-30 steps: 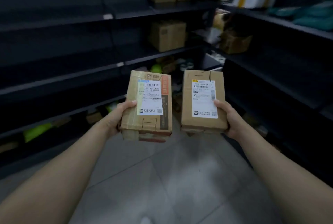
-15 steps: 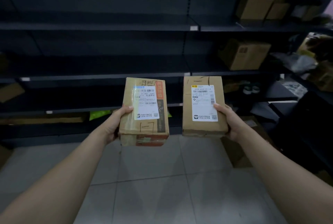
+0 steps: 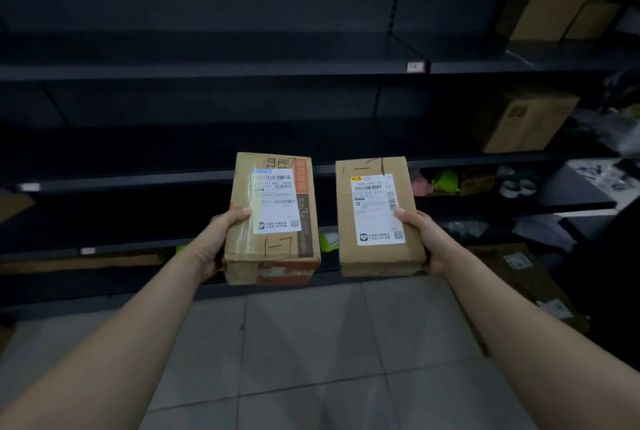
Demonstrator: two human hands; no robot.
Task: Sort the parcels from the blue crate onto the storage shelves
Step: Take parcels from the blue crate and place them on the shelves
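I hold two cardboard parcels side by side in front of dark storage shelves (image 3: 207,69). My left hand (image 3: 218,239) grips the left edge of a taped parcel with an orange stripe (image 3: 273,218), white label facing up. My right hand (image 3: 420,239) grips the right edge of a plain brown parcel (image 3: 375,218), also label up. A narrow gap separates the two parcels. The blue crate is out of sight.
Shelf boards straight ahead are dark and mostly bare. Brown boxes (image 3: 526,121) stand on the right-hand shelves, more boxes (image 3: 554,7) above them. Green bags (image 3: 445,180) and small items lie on a lower right shelf. A flat carton (image 3: 519,267) leans at floor level, right. Grey tiled floor (image 3: 311,343) below.
My view has swung left, so the shelf row now faces me and the boxes slid to the right edge. Both parcels stay in my hands, held the same way.
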